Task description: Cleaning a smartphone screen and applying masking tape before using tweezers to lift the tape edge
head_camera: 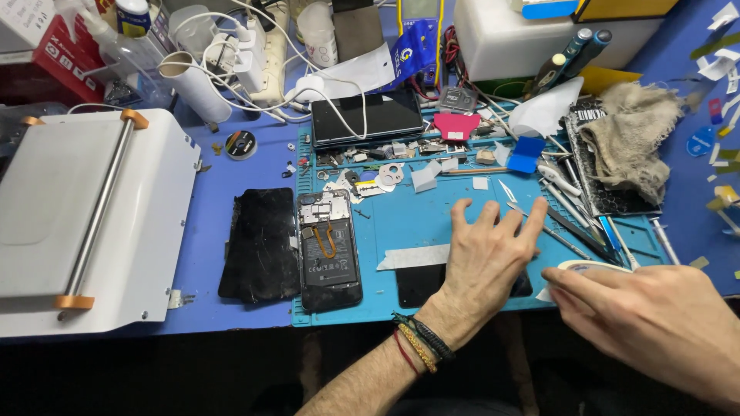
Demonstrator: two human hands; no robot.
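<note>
My left hand [486,258], with braided bracelets at the wrist, lies palm down with fingers spread on a black glass panel [412,283] near the front edge of the blue work mat [432,223]. A strip of pale tape [412,256] crosses the panel's upper left corner. My right hand [647,320] is at the lower right, shut on a roll of pale tape [590,266], just right of the left hand. An opened phone [330,248] with its circuit board exposed lies at the mat's left edge, beside a black cover panel [260,243].
A white machine with a metal bar [92,223] fills the left side. A dark tablet [378,115], small parts, tweezers and tools [570,223], a grey cloth [628,139], cables and a power strip [258,54] crowd the back and right.
</note>
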